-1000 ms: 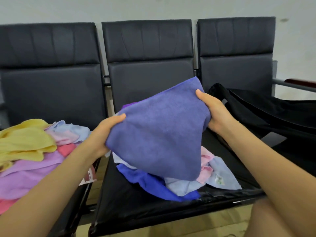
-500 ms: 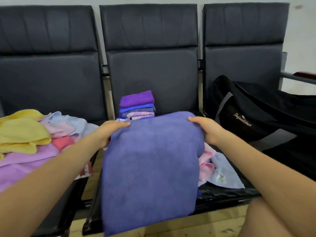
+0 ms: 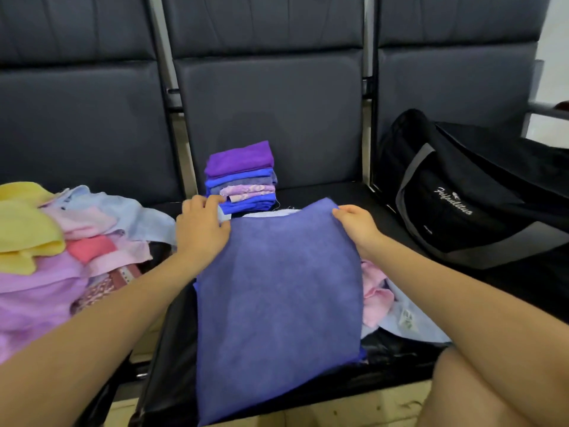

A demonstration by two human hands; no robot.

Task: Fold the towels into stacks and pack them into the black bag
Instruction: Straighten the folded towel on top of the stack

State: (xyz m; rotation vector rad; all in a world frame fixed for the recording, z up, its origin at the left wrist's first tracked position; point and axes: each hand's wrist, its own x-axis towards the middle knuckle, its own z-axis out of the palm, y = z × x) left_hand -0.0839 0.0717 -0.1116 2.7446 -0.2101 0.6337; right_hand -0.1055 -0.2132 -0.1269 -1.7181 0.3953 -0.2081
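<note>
**Blue-violet towel held flat on the middle seat**

A large blue-violet microfibre towel (image 3: 277, 291) is gripped at its two far corners. The left corner is pinched under the curled fingers of the left hand (image 3: 201, 228), and the right corner is pinched between thumb and fingers of the right hand (image 3: 357, 224). The towel is spread across the black padded middle seat (image 3: 323, 192) at the centre of the frame, with its near edge draped over the seat front at the bottom.

Crumpled pink and pale blue cloths (image 3: 388, 300) are seen just right of the towel, partly covered by it. Just beyond the hands, against the seat back, a neat stack of folded purple, blue and lilac towels (image 3: 243, 180) is set upright on the same seat.

At the left of the frame, a loose heap of unfolded yellow, pink, lilac and pale blue towels (image 3: 55, 241) is piled on the neighbouring seat.

At the right of the frame, a black fabric duffel bag with grey straps and white lettering (image 3: 455, 195) is laid on the third seat, well apart from the held towel. Its inside cannot be seen, so its contents cannot be told.
</note>
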